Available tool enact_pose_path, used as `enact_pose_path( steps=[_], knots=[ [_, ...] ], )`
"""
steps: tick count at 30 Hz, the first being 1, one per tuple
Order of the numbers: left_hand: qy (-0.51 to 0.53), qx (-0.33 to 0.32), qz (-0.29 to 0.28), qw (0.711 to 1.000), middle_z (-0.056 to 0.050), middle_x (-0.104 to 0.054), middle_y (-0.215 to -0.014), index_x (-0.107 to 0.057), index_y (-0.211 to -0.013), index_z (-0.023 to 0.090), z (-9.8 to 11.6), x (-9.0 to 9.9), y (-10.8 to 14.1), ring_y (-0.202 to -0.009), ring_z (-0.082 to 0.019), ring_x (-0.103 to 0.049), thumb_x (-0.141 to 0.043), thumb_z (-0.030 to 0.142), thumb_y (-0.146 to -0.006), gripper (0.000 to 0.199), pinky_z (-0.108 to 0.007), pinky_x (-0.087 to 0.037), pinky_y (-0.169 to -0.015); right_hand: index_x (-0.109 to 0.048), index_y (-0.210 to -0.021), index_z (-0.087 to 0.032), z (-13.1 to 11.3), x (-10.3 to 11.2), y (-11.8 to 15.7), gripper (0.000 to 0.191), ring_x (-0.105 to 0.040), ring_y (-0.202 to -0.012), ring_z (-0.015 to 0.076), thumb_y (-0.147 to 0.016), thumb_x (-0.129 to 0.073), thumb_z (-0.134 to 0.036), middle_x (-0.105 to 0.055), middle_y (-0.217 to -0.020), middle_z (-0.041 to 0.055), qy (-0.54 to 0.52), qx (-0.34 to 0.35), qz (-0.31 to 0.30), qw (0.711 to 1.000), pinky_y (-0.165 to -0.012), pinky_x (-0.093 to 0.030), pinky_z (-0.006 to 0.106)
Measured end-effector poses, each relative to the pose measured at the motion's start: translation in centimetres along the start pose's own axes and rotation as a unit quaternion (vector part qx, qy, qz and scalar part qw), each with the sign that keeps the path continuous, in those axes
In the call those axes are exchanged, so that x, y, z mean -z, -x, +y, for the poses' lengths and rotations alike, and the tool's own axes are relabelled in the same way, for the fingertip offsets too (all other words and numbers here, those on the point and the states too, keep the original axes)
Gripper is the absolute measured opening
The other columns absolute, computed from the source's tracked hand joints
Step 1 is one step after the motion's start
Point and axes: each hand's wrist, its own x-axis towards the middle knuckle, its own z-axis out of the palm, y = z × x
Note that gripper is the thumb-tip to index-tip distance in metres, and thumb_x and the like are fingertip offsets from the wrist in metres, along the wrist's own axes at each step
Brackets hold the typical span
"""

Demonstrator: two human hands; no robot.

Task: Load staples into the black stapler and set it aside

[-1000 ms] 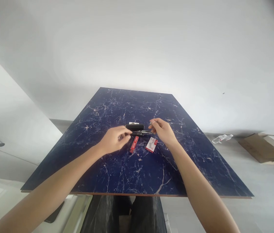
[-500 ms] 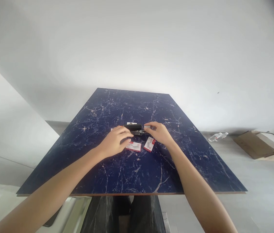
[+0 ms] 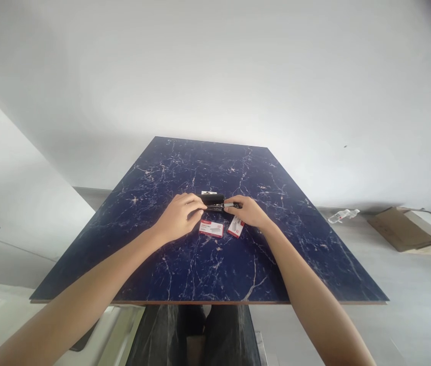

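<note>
Near end of stapler (image 3: pixel 215 202) hidden under left hand (image 3: pixel 179 219) and right hand (image 3: pixel 248 212). Print on two red-and-white boxes (image 3: pixel 211 229) too small to read. Both forearms cut off at bottom edge. Far-right cardboard (image 3: pixel 394 231) blurred.

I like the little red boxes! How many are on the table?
2. One little red box lies flat near the left hand. The other little red box lies just under the right hand. More could hide under the hands.

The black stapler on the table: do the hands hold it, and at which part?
Yes. The left hand grips the black stapler at its left end; the right hand pinches its metal right end.
</note>
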Motion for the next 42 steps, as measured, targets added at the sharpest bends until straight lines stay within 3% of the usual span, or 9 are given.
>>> enact_pose_path(
  steps=[17, 22, 24, 27, 31, 37, 42],
  knots=[
    [-0.001, -0.01, -0.018, 1.0, -0.007, -0.069, -0.114, -0.072, -0.108, 0.023, 0.2, -0.3, 0.0, -0.101, -0.024, -0.06, -0.048, 0.024, -0.097, 0.026, -0.044, -0.042, -0.092, -0.076, -0.106, -0.025, -0.5, 0.1, 0.1, 0.027, -0.066, -0.085, 0.0216, -0.083, -0.068, -0.038, -0.075, -0.106, 0.0031, 0.003, -0.027, -0.016, 1.0, -0.081, -0.048, 0.035],
    [0.002, 0.033, 0.025, 0.999, -0.008, -0.068, -0.116, -0.069, -0.116, 0.022, -0.3, 0.2, -0.1, -0.105, -0.026, -0.059, -0.048, 0.025, -0.096, 0.028, -0.045, -0.044, -0.094, -0.069, -0.115, -0.025, -1.0, 1.5, 0.5, 0.036, -0.066, -0.095, 0.0233, -0.083, -0.07, -0.041, -0.072, -0.114, 0.0067, 0.031, -0.018, -0.002, 0.999, -0.08, -0.047, 0.033],
    [-0.002, 0.067, 0.028, 0.997, -0.01, -0.067, -0.122, -0.063, -0.128, 0.023, -1.0, 0.4, -0.2, -0.113, -0.029, -0.056, -0.053, 0.028, -0.094, 0.036, -0.047, -0.043, -0.097, -0.071, -0.101, -0.022, -1.2, 2.2, 0.7, 0.029, -0.066, -0.085, 0.023, -0.088, -0.061, -0.046, -0.074, -0.099, 0.0086, 0.084, -0.061, 0.037, 0.994, -0.073, -0.045, 0.032],
    [-0.014, 0.106, -0.015, 0.994, -0.013, -0.062, -0.133, -0.048, -0.146, 0.022, -2.4, 0.3, 0.0, -0.126, -0.036, -0.048, -0.065, 0.033, -0.087, 0.063, -0.052, -0.041, -0.101, -0.066, -0.077, -0.021, -1.8, 2.6, 1.0, 0.032, -0.061, -0.068, 0.0218, -0.093, -0.051, -0.044, -0.07, -0.073, 0.0073, 0.187, -0.105, 0.071, 0.974, -0.064, -0.038, 0.031],
    [-0.012, 0.135, -0.046, 0.99, -0.015, -0.063, -0.132, -0.046, -0.148, 0.022, -3.5, -0.4, 0.1, -0.128, -0.037, -0.048, -0.068, 0.032, -0.085, 0.068, -0.052, -0.04, -0.103, -0.062, -0.08, -0.022, -3.1, 1.5, 1.5, 0.019, -0.06, -0.067, 0.0225, -0.089, -0.052, -0.036, -0.066, -0.068, 0.0053, 0.226, -0.08, 0.07, 0.968, -0.061, -0.032, 0.03],
    [0.017, 0.171, -0.033, 0.985, -0.014, -0.066, -0.125, -0.05, -0.146, 0.022, -3.7, -0.8, -0.2, -0.122, -0.037, -0.051, -0.069, 0.034, -0.084, 0.066, -0.05, -0.043, -0.098, -0.056, -0.096, -0.021, -4.6, 1.1, 2.6, 0.014, -0.063, -0.078, 0.0287, -0.085, -0.052, -0.028, -0.07, -0.083, 0.0113, 0.204, -0.136, 0.097, 0.965, -0.066, -0.033, 0.033],
    [0.001, 0.166, -0.019, 0.986, -0.013, -0.069, -0.117, -0.054, -0.142, 0.023, -3.4, -1.1, 0.0, -0.116, -0.035, -0.055, -0.07, 0.029, -0.083, 0.062, -0.044, -0.047, -0.091, -0.048, -0.092, -0.024, -4.9, 0.7, 2.8, 0.014, -0.057, -0.066, 0.0209, -0.081, -0.055, -0.029, -0.069, -0.08, 0.0036, -0.015, -0.087, -0.037, 0.995, -0.062, -0.037, 0.032]
  ],
)
